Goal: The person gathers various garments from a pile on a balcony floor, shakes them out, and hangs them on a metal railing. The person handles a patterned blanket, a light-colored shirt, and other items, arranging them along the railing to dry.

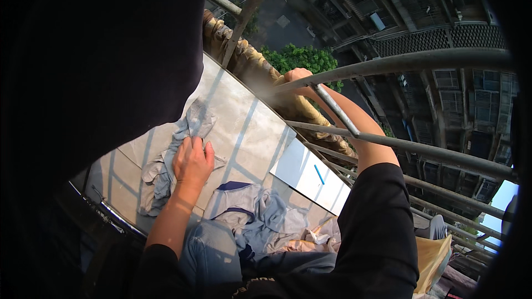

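Curled over a crumpled grey-blue cloth [168, 149] on the pale tiled surface, my left hand [193, 159] grips part of it. A small dark item shows by its thumb, too little of it to name. My right arm reaches past the metal railing [399, 139]. At its end my right hand [298, 75] is closed above a rolled brown and yellow patterned fabric [309, 110] along the outer edge. The fingers' far side is hidden, so whether they hold the fabric is unclear. Whitish haze hangs over the fabric beside this hand.
A pile of light garments [266, 211] with dark blue trim lies near my jeans-clad leg [212, 249]. A blue stick [319, 174] rests on a white board [307, 172]. A yellow cloth [432, 261] is at lower right. Beyond the railing are a tree [305, 58] and buildings.
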`<state>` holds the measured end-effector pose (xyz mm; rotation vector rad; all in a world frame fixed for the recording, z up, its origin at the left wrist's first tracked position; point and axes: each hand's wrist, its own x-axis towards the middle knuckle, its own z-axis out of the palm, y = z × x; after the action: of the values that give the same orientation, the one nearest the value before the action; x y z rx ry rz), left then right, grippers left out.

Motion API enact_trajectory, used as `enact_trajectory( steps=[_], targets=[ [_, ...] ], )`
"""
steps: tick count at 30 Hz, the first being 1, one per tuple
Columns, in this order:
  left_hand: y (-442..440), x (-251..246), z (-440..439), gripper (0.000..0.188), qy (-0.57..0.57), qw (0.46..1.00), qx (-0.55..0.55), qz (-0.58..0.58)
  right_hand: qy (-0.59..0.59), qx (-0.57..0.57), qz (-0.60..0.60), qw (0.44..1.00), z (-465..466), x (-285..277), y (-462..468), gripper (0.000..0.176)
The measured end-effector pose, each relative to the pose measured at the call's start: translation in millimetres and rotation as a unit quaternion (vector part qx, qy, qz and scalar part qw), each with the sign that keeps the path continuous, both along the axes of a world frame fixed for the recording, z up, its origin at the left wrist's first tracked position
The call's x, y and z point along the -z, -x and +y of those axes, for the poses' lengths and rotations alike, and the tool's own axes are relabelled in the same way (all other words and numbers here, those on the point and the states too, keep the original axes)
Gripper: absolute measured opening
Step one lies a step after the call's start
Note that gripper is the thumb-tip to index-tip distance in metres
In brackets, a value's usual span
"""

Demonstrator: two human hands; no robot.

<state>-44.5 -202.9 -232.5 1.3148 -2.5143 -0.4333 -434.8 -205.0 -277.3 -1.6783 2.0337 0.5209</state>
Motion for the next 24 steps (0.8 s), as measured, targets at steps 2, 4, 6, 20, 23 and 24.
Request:
enact_trajectory(
  steps=[2, 4, 6, 20, 23, 24],
  targets=[
    [0.4, -0.4, -0.2, 0.022, -0.003, 1.000, 0.001, 0.000, 0.061, -0.034, -0.093, 0.993, -2.5, -20.7, 6.5, 0.023],
    [0.4, -1.1, 0.0, 0.021, -0.011, 1.000, 0.005, 0.005, -0.194, 0.095, -0.193, 0.957, -15.0, -41.7, 18.1, 0.015],
    [0.1, -1.3, 1.0, 0.021, -0.017, 1.000, 0.003, -0.006, -0.274, 0.164, -0.263, 0.910, -18.4, -56.0, 25.4, 0.010],
    [26.8, -51.2, -5.8, 0.030, -0.029, 0.958, 0.211, 0.190, -0.214, 0.113, -0.114, 0.964, 6.4, 17.6, -21.6, 0.014],
    [67.6, -88.2, -22.4, 0.062, -0.105, 0.885, 0.300, 0.339, -0.150, 0.157, -0.079, 0.973, 12.3, 28.8, -23.8, 0.020],
    [76.6, -100.3, -36.1, 0.068, -0.105, 0.874, 0.254, 0.400, -0.136, 0.151, -0.061, 0.977, 12.1, 31.6, -22.5, 0.021]
  ],
)
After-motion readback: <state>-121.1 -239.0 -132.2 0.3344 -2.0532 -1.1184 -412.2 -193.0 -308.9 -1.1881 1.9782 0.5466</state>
